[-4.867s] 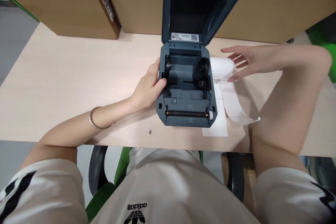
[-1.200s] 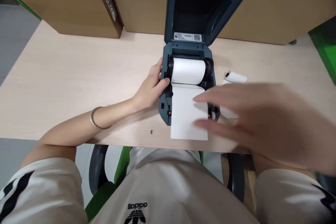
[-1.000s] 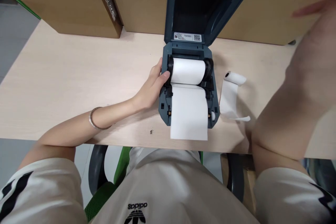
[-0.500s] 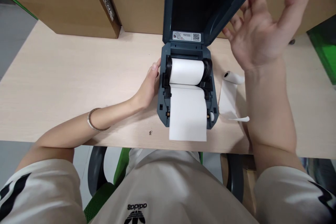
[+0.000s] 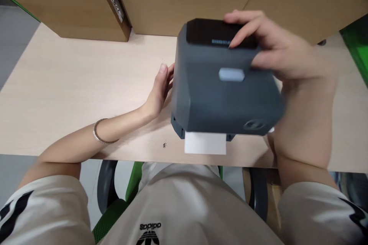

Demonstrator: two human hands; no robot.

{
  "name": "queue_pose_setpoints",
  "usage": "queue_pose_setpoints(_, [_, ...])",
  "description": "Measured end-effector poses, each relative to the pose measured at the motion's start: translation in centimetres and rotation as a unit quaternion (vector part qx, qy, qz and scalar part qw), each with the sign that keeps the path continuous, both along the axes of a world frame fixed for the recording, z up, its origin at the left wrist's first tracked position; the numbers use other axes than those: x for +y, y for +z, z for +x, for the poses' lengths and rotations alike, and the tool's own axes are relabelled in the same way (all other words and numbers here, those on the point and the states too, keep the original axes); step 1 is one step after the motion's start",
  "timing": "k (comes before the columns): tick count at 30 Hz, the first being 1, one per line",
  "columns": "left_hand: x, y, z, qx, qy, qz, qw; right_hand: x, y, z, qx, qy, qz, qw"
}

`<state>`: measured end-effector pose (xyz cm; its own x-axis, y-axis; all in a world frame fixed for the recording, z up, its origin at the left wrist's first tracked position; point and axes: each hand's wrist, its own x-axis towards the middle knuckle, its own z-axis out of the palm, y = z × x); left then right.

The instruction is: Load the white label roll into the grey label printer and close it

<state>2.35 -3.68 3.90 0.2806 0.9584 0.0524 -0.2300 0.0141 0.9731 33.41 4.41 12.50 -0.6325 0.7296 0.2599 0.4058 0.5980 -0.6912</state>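
A dark blue-grey label printer (image 5: 178,126) stands near the table's front edge. Its lid (image 5: 207,95) is tilted down over the base and hides the paper roll inside. A strip of white paper (image 5: 205,143) sticks out at the front, below the lid. My right hand (image 5: 276,46) is on the lid's dark upper part and right side, fingers bent over it and thumb lower down. My left hand (image 5: 158,92) is at the printer's left side, thumb up and fingers stretched, their tips partly hidden behind it.
A cardboard box (image 5: 77,7) stands at the back left of the wooden table (image 5: 71,72), and more cardboard (image 5: 172,0) runs along the back. A green panel (image 5: 356,53) is at the right edge. A small dark bit (image 5: 164,145) lies left of the paper strip.
The printer lid has swung down from upright, covering the paper roll. My right hand has moved from behind the lid onto its outer face. My left hand has stayed nearly in place.
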Motion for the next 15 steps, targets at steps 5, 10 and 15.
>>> queue_pose_setpoints(5, [-0.3, -0.1, -0.1, -0.005, -0.028, -0.018, 0.999, -0.1, 1.4, 1.7, -0.177, 0.137, -0.002, 0.974])
queue_pose_setpoints(10, [0.0, 0.1, -0.2, 0.024, -0.019, 0.019, 0.999, -0.7, 1.5, 2.1, -0.192, 0.155, 0.027, 0.969])
queue_pose_setpoints(15, [0.3, -0.1, -0.3, 0.026, -0.021, 0.041, 0.999, -1.9, 1.1, 1.2, -0.165, 0.13, 0.04, 0.977])
